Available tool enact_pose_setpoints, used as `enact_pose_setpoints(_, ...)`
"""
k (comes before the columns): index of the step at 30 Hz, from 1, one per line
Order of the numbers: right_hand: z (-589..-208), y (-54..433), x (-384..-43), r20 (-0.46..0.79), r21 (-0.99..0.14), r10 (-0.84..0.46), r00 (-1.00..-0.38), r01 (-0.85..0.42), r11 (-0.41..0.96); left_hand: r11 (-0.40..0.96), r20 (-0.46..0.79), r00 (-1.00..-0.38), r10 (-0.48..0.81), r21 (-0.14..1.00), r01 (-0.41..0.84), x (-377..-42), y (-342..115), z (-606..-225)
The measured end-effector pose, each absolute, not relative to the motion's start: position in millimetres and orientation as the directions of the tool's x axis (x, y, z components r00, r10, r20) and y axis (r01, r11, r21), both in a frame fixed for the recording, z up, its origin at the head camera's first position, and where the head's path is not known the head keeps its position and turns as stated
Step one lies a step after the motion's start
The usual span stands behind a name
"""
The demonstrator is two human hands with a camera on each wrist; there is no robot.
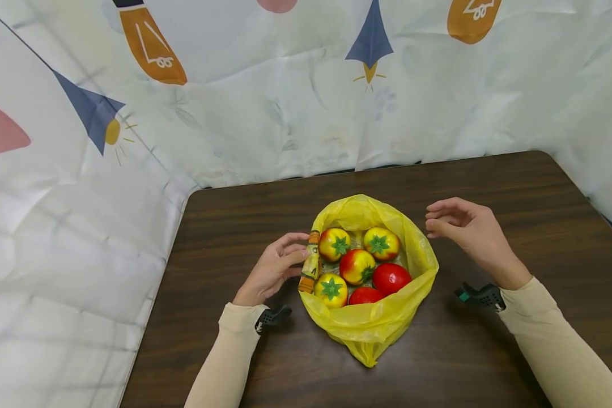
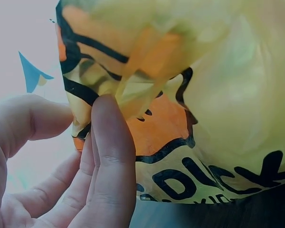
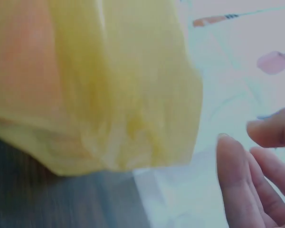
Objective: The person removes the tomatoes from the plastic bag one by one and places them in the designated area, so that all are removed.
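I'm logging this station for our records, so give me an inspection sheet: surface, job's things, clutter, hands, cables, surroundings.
Surface: dark-brown wood-grain tabletop, rounded far corners.
Job's things: open yellow plastic bag; inside, four red-and-yellow round fruits with green leafy tops and two red round fruits.
Clutter: nothing seen.
Left hand: pinches the bag's printed rim.
Right hand: off the bag, fingers loosely bent, holding nothing.
Cables: nothing seen.
Surroundings: white hanging sheets printed with blue, orange and pink shapes.
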State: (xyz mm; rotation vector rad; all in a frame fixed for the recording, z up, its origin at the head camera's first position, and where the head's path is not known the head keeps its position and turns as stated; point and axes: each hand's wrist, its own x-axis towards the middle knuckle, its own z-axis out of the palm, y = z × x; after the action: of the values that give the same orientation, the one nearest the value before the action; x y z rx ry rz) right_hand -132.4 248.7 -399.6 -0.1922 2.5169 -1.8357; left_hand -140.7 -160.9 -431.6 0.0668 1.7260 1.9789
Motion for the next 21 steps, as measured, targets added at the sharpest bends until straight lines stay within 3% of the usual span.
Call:
enact_pose_setpoints(10,-399,227,-121,0.158,-0.877,-0.328,-0.932,-0.284,0.387,-0.041,-0.265,-0.870,0.417,0.950,-0.309,-138,-157,-430)
enact_pose_setpoints(21,-408,209,-119,0.079,-0.876,-0.476,-0.876,-0.289,0.386,-0.012,-0.272,-0.869,0.413,0.953,-0.304,-139,-160,-435)
